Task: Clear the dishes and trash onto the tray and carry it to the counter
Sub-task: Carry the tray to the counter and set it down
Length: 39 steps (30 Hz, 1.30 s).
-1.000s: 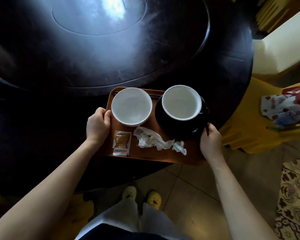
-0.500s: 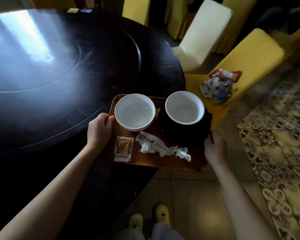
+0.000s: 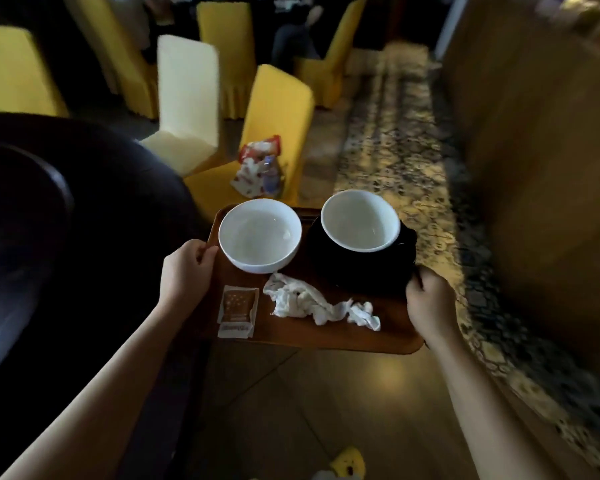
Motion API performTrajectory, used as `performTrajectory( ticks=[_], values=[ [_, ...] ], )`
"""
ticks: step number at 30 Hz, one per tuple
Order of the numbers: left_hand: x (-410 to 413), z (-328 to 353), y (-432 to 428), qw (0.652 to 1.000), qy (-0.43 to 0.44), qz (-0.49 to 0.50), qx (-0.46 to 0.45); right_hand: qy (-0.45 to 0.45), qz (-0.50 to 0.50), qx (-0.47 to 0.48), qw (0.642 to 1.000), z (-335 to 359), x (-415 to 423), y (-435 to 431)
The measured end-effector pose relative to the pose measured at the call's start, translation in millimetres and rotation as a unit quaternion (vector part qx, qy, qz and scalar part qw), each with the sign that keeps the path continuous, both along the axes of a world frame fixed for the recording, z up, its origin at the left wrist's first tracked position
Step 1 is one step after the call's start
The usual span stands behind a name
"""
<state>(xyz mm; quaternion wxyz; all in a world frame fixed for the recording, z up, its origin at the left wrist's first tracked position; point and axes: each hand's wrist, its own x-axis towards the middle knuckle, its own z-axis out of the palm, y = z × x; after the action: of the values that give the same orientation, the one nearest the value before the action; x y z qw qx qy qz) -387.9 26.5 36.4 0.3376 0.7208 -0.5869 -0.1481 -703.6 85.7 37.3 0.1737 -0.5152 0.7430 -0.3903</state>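
Now the tray [image 3: 326, 336], gripped by the left hand [image 3: 186, 271] and right hand [image 3: 428, 299] at its sides, has left the table [image 3: 66, 209] with bowls [image 3: 260, 235], napkin [image 3: 312, 303] and packet [image 3: 238, 311] aboard, so only the carry remains.

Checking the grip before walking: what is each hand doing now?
Left hand: closed on the tray, left rim.
Right hand: closed on the tray, right rim.

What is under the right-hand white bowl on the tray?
A black dish sits under the right white bowl, resting on the brown tray. The tray surface beneath the dish is covered, so anything there cannot be seen.
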Motion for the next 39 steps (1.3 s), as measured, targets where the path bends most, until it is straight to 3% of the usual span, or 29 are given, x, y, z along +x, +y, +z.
performTrajectory(
  ticks=[10,20,33,39],
  values=[
    [-226,14,-69,0.976,-0.034,-0.217,-0.013,0.011,-0.214,0.014,0.977,13,-170,66],
    [-447,31,-104,0.918,-0.029,-0.394,-0.009,0.015,-0.371,-0.017,0.929,34,-308,109],
    [-743,29,-190,0.833,-0.050,-0.549,0.047,-0.005,-0.536,-0.003,0.845,25,-492,71],
    [-872,44,-223,0.791,-0.025,-0.611,0.012,-0.016,-0.582,0.005,0.813,34,-585,46]
  ],
)
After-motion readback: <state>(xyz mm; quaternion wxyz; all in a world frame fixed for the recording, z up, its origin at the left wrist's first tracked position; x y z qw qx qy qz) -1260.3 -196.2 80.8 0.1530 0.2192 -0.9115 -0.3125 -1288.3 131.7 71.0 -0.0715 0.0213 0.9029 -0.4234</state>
